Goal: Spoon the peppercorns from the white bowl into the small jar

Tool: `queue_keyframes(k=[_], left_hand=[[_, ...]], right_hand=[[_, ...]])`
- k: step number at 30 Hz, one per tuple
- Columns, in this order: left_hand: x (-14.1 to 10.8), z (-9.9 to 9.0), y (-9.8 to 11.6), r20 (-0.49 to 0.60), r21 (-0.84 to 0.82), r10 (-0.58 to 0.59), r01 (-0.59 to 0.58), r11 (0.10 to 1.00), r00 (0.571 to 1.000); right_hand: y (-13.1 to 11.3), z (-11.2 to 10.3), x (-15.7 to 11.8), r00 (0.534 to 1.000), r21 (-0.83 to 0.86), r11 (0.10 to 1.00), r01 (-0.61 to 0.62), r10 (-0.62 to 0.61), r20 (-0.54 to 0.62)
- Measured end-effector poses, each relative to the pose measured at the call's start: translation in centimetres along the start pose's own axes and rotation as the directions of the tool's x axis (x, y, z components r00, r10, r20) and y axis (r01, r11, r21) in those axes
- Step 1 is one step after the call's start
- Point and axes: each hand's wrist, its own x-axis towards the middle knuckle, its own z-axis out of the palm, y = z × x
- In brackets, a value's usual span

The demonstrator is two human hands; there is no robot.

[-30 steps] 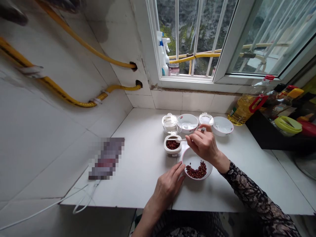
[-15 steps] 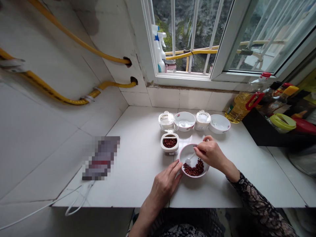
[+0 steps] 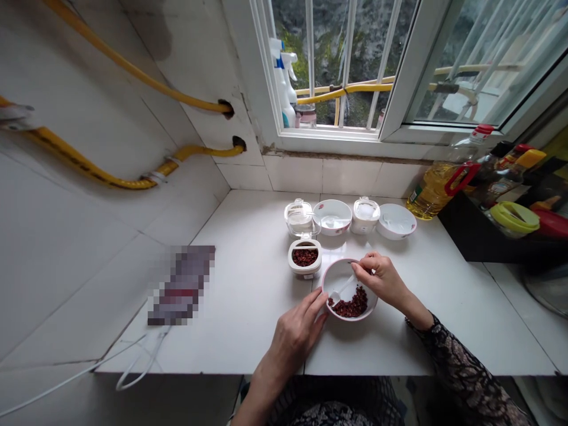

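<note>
A white bowl point(image 3: 338, 273) with a pink rim stands on the counter, and dark red peppercorns point(image 3: 355, 305) lie along its near side. My left hand point(image 3: 296, 328) holds the bowl's left edge, fingers on the rim and thumb lower down. Between the thumb and fingers of my right hand point(image 3: 379, 277) is the handle of a small white spoon point(image 3: 339, 293). The spoon's head rests inside the bowl at the left end of the peppercorns. Just left of the bowl, a white-rimmed seasoning jar point(image 3: 305, 267) with its lid up also contains peppercorns.
Behind are a second bowl point(image 3: 332, 229), a third bowl point(image 3: 398, 232), a lidded jar point(image 3: 366, 222) and another jar point(image 3: 298, 213). An oil bottle point(image 3: 428, 189) and a black bottle rack point(image 3: 461, 231) occupy the right. A blurred-out object point(image 3: 186, 284) with a white cable lies left.
The spoon's head has shifted slightly left and toward me in the bowl, next to the peppercorns. My right hand has lowered a little and its fingers have closed in. My left hand stays put.
</note>
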Motion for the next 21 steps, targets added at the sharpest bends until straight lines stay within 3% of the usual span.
queue_keyframes(k=[9, 21], left_hand=[[0.0, 0.0, 0.0, 0.000, -0.001, -0.003, 0.003, 1.000, 1.000], [-0.1, 0.1, 0.0, -0.012, 0.015, 0.012, -0.012, 1.000, 1.000]], right_hand=[[-0.3, -0.1, -0.2, 0.997, 0.055, 0.998, -0.029, 0.025, 0.079], [-0.5, -1.6, 0.1, 0.978, 0.180, 0.962, -0.207, 0.206, 0.024]])
